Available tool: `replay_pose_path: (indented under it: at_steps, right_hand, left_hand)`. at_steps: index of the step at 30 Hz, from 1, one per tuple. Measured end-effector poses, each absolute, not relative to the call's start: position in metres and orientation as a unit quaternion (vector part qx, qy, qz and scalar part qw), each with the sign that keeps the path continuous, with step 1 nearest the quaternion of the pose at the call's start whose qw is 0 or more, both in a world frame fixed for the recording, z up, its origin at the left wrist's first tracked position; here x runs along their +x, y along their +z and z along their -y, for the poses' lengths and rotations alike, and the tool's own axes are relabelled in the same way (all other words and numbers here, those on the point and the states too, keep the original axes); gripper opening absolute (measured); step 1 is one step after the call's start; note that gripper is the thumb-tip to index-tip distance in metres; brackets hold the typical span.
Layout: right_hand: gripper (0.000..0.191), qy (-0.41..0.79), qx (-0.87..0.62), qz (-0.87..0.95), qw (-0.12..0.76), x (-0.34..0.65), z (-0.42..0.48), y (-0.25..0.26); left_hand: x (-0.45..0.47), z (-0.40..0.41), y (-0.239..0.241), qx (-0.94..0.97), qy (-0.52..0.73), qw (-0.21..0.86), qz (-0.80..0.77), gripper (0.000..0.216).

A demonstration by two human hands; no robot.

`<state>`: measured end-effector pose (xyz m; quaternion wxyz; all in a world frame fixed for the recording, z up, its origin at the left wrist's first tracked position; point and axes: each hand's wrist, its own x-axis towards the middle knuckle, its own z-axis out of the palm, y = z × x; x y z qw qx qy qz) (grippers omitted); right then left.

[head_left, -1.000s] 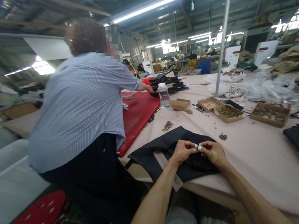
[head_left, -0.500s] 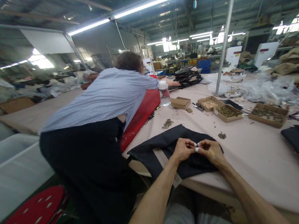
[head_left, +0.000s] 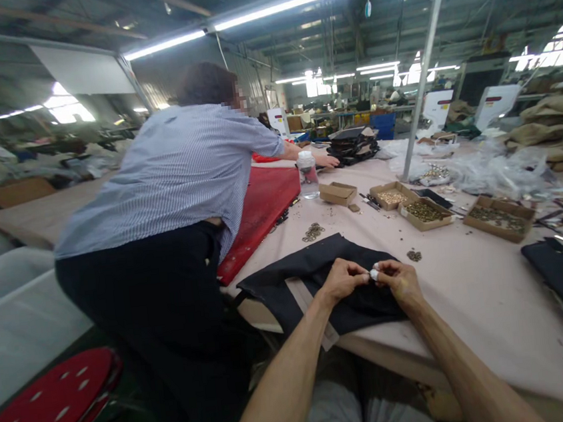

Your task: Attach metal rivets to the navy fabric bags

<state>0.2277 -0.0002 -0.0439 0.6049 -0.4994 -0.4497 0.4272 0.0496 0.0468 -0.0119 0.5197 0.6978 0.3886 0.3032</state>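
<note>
A black fabric piece (head_left: 273, 275) with a grey-brown strip (head_left: 301, 296) across it lies at the table's front edge, partly hanging over. Above its right part, my left hand (head_left: 343, 280) is closed in a pinch. Close against it, fingertips nearly meeting, my right hand (head_left: 398, 282) is also closed in a pinch, with white wrapping on its fingertips. Whatever lies between the fingers is too small and covered to name. Small metal rings (head_left: 312, 232) lie behind the fabric, and another little heap of rings (head_left: 413, 255) is right of my right hand.
Open boxes of small metal parts (head_left: 427, 214) stand behind, beside an upright metal pole (head_left: 425, 68). A water bottle (head_left: 308, 176) is near a red sheet (head_left: 265, 206). A co-worker (head_left: 157, 177) leans over the table at left. A red stool (head_left: 51, 413) stands lower left.
My hands stay over the fabric, their fingertips shifting slightly against each other. The co-worker's head and upper body have moved up and left, one arm still reaching toward the dark stack.
</note>
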Motion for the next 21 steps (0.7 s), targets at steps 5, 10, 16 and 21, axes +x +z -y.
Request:
replay_pose_path:
  at_steps: [5, 10, 16, 21]
  right_hand:
    - [0.045, 0.419, -0.507, 0.458, 0.598, 0.226, 0.001, -0.044]
    - [0.038, 0.423, -0.504, 0.465, 0.592, 0.228, 0.001, -0.052]
    - [0.019, 0.295, -0.524, 0.638, 0.481, 0.226, 0.01, -0.053]
    - [0.018, 0.245, -0.514, 0.692, 0.443, 0.218, 0.018, -0.055]
  left_hand:
    - [0.047, -0.045, -0.011, 0.701, 0.302, 0.519, -0.385, 0.035]
    - [0.048, -0.043, -0.013, 0.714, 0.314, 0.473, -0.409, 0.028]
    - [0.046, -0.04, -0.018, 0.718, 0.348, 0.397, -0.454, 0.028]
    - [0.049, -0.042, -0.02, 0.703, 0.368, 0.429, -0.43, 0.024]
